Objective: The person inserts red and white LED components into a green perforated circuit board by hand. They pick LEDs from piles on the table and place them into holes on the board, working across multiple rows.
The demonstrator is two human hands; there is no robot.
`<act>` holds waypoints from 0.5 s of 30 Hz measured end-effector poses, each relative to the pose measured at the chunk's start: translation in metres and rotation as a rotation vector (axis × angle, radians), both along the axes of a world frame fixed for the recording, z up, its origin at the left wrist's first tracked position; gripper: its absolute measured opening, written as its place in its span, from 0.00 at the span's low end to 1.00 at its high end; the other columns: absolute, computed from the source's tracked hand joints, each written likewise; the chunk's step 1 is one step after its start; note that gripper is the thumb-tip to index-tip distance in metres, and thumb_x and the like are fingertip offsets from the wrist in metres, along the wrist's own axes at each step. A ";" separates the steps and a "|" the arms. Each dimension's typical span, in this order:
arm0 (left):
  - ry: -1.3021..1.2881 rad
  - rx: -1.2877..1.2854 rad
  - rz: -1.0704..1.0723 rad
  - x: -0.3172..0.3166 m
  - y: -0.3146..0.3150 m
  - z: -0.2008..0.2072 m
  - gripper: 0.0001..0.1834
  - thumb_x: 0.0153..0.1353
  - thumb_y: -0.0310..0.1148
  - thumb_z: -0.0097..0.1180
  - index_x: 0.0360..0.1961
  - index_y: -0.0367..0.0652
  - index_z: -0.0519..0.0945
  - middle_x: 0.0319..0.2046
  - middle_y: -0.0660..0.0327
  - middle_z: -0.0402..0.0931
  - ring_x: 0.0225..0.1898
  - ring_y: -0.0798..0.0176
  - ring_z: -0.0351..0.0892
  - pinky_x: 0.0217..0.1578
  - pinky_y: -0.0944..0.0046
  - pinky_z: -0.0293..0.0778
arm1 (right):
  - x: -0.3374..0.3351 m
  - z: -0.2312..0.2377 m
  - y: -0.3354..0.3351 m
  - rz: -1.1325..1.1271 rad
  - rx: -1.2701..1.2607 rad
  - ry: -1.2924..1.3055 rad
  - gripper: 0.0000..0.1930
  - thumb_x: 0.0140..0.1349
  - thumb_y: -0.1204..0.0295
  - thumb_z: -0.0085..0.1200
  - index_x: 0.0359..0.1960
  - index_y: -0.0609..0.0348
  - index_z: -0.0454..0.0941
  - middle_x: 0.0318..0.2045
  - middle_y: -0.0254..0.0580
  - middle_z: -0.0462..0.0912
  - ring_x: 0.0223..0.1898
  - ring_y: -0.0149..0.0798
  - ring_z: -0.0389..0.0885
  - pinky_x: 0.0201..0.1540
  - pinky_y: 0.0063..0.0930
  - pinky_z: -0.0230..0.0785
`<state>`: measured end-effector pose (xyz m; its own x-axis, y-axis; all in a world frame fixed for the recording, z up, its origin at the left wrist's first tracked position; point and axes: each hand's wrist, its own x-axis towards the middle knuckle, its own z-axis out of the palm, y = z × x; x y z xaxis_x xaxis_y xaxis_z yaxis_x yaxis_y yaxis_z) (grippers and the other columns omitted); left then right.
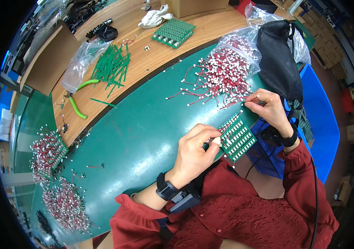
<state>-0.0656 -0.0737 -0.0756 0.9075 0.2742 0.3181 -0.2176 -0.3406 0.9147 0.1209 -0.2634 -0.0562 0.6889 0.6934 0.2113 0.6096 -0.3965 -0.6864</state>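
My left hand [195,151] is closed on the left edge of a green circuit board panel [240,137], thumb and fingers pinching it. Rows of small white connectors cover the panel, and a few short red wire leads lie along its left side. My right hand [268,108] is up and to the right of the panel, at the near edge of a big heap of red wire leads with white plugs [231,66]. Its thumb and forefinger pinch the end of one red wire lead [231,105]. The heap spills from a clear plastic bag [249,39].
A black mesh bag [278,54] and blue bin [320,124] stand at right. Wired boards [48,155] and another wire-lead heap [64,205] lie at left. Green strips [112,66], green-handled pliers [77,108] and stacked green panels [173,33] rest on the wooden table [143,54].
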 end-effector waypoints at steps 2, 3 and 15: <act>0.011 0.000 0.000 -0.001 0.000 0.001 0.11 0.49 0.18 0.58 0.35 0.37 0.84 0.36 0.56 0.82 0.36 0.61 0.83 0.36 0.65 0.79 | -0.002 0.002 0.001 0.003 -0.004 0.003 0.03 0.54 0.77 0.62 0.29 0.64 0.83 0.24 0.34 0.78 0.23 0.24 0.74 0.27 0.20 0.65; 0.019 0.003 0.000 -0.001 0.000 0.001 0.11 0.49 0.18 0.58 0.35 0.37 0.84 0.36 0.56 0.82 0.36 0.61 0.83 0.36 0.65 0.79 | -0.004 0.002 0.002 0.007 -0.004 0.002 0.03 0.54 0.77 0.62 0.29 0.64 0.82 0.24 0.34 0.77 0.23 0.24 0.74 0.27 0.20 0.66; -0.078 0.056 -0.026 -0.005 -0.005 -0.002 0.10 0.51 0.19 0.60 0.36 0.36 0.82 0.36 0.55 0.80 0.34 0.57 0.83 0.34 0.64 0.79 | -0.014 0.016 0.008 0.093 0.009 0.097 0.03 0.53 0.81 0.59 0.28 0.63 0.77 0.25 0.33 0.76 0.23 0.25 0.76 0.26 0.19 0.69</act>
